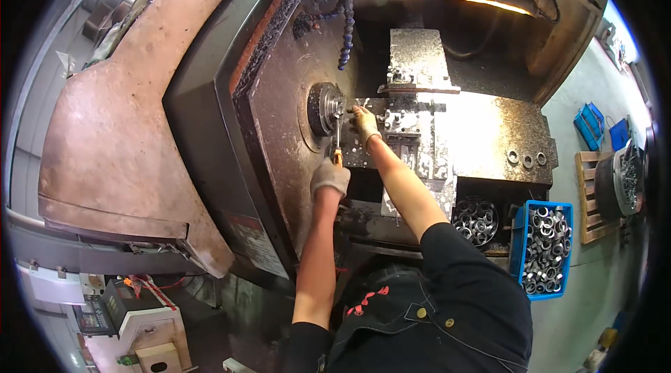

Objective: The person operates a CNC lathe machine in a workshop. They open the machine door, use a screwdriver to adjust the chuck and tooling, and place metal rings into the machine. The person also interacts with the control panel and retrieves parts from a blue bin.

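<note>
A slim tool (338, 157) with an orange handle is held upright at a metal-turning machine, its shaft raised to the face of a round chuck (319, 111); the handle is wrapped by the left grip (330, 178), which is covered by a pale work glove; the tool is positioned just below a bright metal piece (337, 106) at the chuck's centre, though whether its tip is pressed against that piece cannot be made out; the right grip (365, 125), also gloved, is extended between the chuck and a bolted tool post (402, 123), its fingers bent toward the chuck; whether anything is pinched there cannot be told, as the fingertips are too small to read; black sleeves are worn above both bare forearms.

Above the chuck, a jointed blue hose (346, 41) is bent downward; the machine's interior is lit by a glowing strip (482, 2) along its upper edge; three metal rings (528, 162) are set out in a loose row on a speckled metal cover (493, 125) to the right; below it, more rings are heaped in a round container (497, 223), and a blue bin (520, 247) beside it is piled with others; farther right, a wooden pallet (586, 188) is seen near a large drum (607, 188), with blue crates (588, 127) placed beyond.
</note>
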Tool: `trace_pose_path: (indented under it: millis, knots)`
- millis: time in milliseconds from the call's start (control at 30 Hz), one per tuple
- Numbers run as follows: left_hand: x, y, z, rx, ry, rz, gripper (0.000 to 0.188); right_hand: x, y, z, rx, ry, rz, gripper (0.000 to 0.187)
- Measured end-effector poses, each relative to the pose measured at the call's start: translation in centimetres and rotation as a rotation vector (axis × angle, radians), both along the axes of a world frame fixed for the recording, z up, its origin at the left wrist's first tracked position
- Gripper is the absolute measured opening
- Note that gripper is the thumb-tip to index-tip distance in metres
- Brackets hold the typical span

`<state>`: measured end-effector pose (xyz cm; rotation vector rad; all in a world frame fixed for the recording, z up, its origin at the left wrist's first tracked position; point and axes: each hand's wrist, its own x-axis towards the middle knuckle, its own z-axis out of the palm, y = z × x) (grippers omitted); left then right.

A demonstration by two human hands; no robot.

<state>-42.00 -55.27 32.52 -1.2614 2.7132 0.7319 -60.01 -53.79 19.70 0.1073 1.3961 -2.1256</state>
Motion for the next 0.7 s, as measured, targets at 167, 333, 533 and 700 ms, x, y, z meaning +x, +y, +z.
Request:
trace_pose_path:
  millis: [167, 333, 533, 700]
  knots:
    - [-0.9, 0.0, 0.8, 0.029, -0.111, -0.046, 0.03, 0.6, 0.9, 0.4, -0.231, -0.108, -0.072, 0.025]
    - [1.7, 1.4, 0.2, 0.037, -0.085, -0.015, 0.03, -0.3, 0.6, -0.1, -0.363, -0.26, -0.037, 0.025]
    - [5.1, 2.6, -0.8, 0.071, 0.082, -0.02, 0.026, 0.3, 0.0, 0.2, -0.539, -0.203, -0.059, 0.019]
    - [5.5, 1.9, -3.5, 0.103, 0.28, -0.095, 0.025, -1.2, -1.1, 0.1, -0.089, 0.346, -0.274, 0.031]
